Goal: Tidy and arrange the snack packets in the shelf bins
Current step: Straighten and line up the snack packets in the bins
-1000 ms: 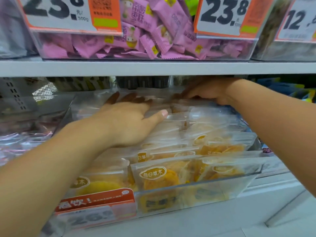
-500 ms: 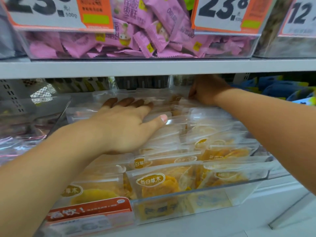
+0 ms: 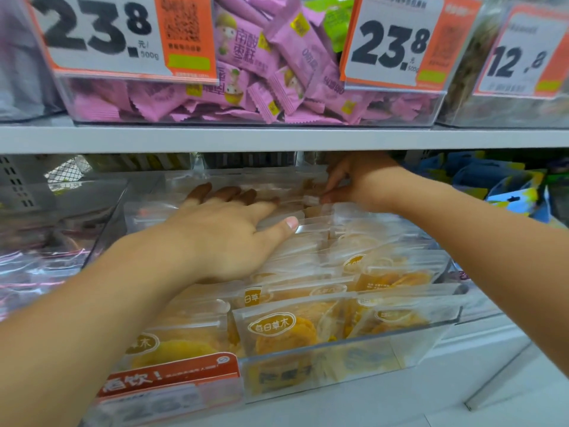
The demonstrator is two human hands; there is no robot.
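Dried-fruit packets (image 3: 277, 329), clear pouches with orange contents and a gold oval label, are stacked in overlapping rows inside a transparent shelf bin (image 3: 400, 343) on the lower shelf, beneath the white shelf board (image 3: 123, 138). The rows run from the bin's front wall back into the shade under that board, each pouch lying with its sealed top edge across the bin, left to right.

The relation that matters is at the rear of the bin. One back-row packet (image 3: 311, 199) is found just in front of the right hand (image 3: 354, 183), which is reached in deepest and is the nearer hand to it. The packet's white top corner appears to be pinched between the thumb and curled fingers of that hand, though blur and shadow leave the exact contact uncertain. Its long axis seems to lie across the bin, so a pull toward the front or a push to the left would probably be needed to seat it in line.

The left hand (image 3: 221, 238) is laid flat on the left rows, fingers straight and spread, thumb stretched rightward; nothing is gripped, and the pouches beneath are pressed down and steadied.

Above, a bin of pink wrapped sweets (image 3: 277, 72) is seen behind price tags (image 3: 123, 35), untouched.
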